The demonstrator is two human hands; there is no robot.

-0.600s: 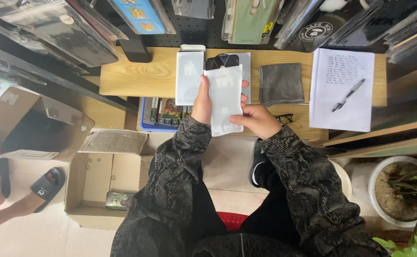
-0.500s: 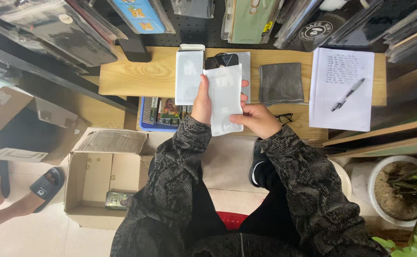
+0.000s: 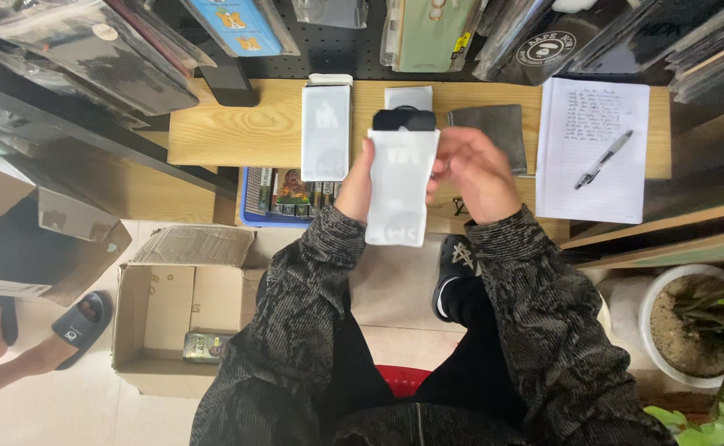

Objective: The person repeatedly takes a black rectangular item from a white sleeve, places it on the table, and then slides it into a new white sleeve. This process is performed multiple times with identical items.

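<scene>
Holding tight, the left hand (image 3: 356, 186) grips a white flat pouch (image 3: 401, 188) by its left edge, with the fingers tucked behind it. A dark phone (image 3: 404, 120) pokes out of the top of the pouch. The right hand (image 3: 476, 172) is just beside the pouch on the other side, with its fingers spread loose and curled; they may brush the right edge, but it is hard to tell if they grip anything. Both arms in dark speckled sleeves come up from the bottom and bend in toward each other. The pouch stands tall, its long side running up and down, with the top end pointing away from the person and toward the wooden shelf (image 3: 238, 132). It hangs in the air in front of the shelf edge, above the lap. On the shelf lies another white pouch (image 3: 326, 128) to the left, a grey cloth (image 3: 498, 128) to the right, and a written paper sheet (image 3: 593, 149) with a pen (image 3: 603, 158) on top. Down on the floor sits an open cardboard box (image 3: 168, 322).
</scene>
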